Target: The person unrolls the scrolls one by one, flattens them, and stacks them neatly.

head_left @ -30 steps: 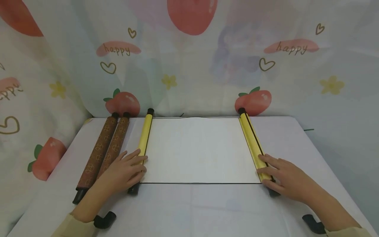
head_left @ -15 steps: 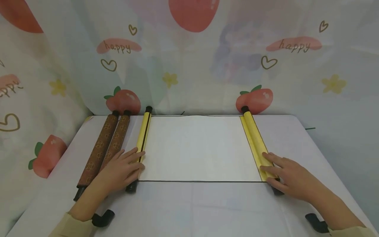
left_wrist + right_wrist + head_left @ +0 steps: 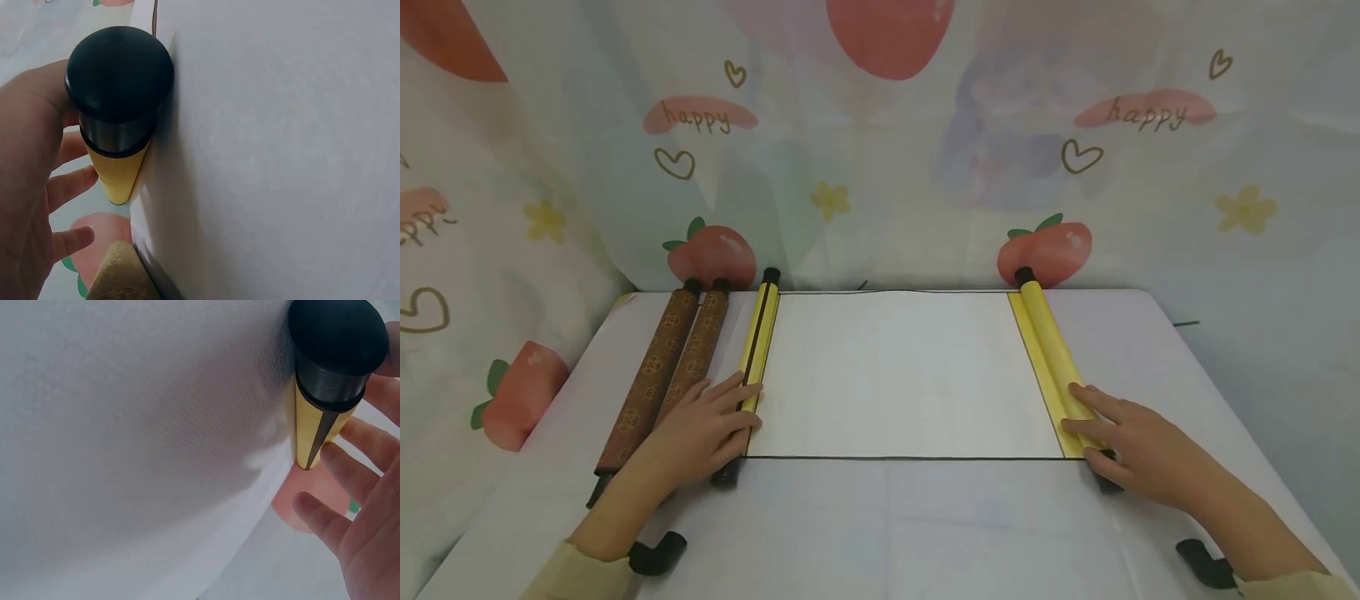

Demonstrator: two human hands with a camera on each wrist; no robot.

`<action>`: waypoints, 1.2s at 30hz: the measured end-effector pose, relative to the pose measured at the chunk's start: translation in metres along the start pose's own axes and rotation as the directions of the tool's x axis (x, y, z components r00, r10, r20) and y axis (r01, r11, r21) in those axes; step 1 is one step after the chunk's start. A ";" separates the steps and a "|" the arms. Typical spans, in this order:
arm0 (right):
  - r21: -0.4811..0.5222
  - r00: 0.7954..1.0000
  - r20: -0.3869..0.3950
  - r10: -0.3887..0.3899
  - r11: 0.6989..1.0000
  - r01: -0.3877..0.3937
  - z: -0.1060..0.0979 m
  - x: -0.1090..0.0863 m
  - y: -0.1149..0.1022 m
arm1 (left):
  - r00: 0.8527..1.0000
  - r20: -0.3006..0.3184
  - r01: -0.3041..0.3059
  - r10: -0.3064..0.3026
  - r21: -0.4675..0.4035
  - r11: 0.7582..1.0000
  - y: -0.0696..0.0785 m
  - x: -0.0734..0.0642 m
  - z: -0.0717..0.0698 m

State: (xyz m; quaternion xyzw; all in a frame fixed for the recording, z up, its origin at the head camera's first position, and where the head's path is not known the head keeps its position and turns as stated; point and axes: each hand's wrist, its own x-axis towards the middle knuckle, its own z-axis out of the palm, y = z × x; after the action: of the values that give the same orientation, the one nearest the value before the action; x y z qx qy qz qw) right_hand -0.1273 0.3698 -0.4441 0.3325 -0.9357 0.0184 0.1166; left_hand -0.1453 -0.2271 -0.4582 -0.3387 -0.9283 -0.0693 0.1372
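A white scroll [image 3: 902, 375] with thin black borders lies unrolled on the table between two yellow rollers with black end knobs. My left hand [image 3: 700, 437] rests over the near part of the left roller [image 3: 761, 329], fingers extended across it. On the right roller [image 3: 1051, 333], my right hand [image 3: 1142, 450] lays its spread fingers near the front end. The left wrist view shows the black knob [image 3: 119, 75] close up, fingers loosely spread beside it. A matching knob [image 3: 340, 340] fills the top of the right wrist view, with fingertips at the yellow roller [image 3: 309, 422].
Two rolled brown scrolls [image 3: 651, 375] with a flower pattern lie side by side left of the yellow roller, partly under the left forearm. A printed cloth backdrop [image 3: 887, 167] hangs behind the white table [image 3: 887, 533]. Black curved pieces [image 3: 658, 554] stick out at both wrists.
The left roller has rolled left and the right one right, each with its hand, widening the white sheet slightly. A black stripe has turned across the left roller and out of sight on the right.
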 end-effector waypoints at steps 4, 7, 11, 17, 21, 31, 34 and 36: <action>0.007 1.000 -0.001 0.005 1.000 -0.005 0.000 0.001 -0.001 | 1.000 0.000 0.007 -0.007 0.003 1.000 -0.004 -0.004 -0.001; 0.005 1.000 -0.002 0.007 1.000 -0.007 0.001 -0.001 -0.001 | 1.000 -0.008 0.010 -0.010 0.004 1.000 -0.006 -0.007 0.000; -0.004 1.000 -0.024 -0.001 1.000 0.001 0.002 -0.003 -0.001 | 1.000 -0.030 0.005 -0.005 -0.004 1.000 -0.009 -0.011 0.000; -0.006 0.999 -0.033 -0.006 1.000 0.006 0.003 -0.003 0.000 | 0.999 -0.042 -0.006 0.006 0.005 1.000 -0.012 -0.015 -0.002; -0.004 1.000 -0.019 -0.001 1.000 0.001 0.002 -0.003 0.001 | 0.999 -0.054 -0.007 0.008 0.002 1.000 -0.013 -0.016 -0.005; 0.010 1.000 -0.008 0.010 1.000 -0.010 0.001 -0.002 0.000 | 0.999 -0.050 0.004 -0.004 0.008 1.000 -0.012 -0.018 -0.007; 0.009 1.000 0.004 0.015 1.000 -0.015 0.000 -0.002 -0.001 | 0.999 -0.054 0.001 -0.001 0.001 1.000 -0.012 -0.018 -0.007; 0.011 1.000 0.013 0.021 1.000 -0.021 -0.001 -0.001 -0.002 | 0.998 -0.057 -0.005 0.004 -0.007 1.000 -0.012 -0.017 -0.007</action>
State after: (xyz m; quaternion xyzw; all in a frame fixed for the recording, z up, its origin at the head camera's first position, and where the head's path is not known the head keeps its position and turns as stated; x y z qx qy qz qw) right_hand -0.1250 0.3686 -0.4433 0.3234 -0.9397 0.0225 0.1088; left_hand -0.1393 -0.2484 -0.4572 -0.3392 -0.9230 -0.0816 0.1624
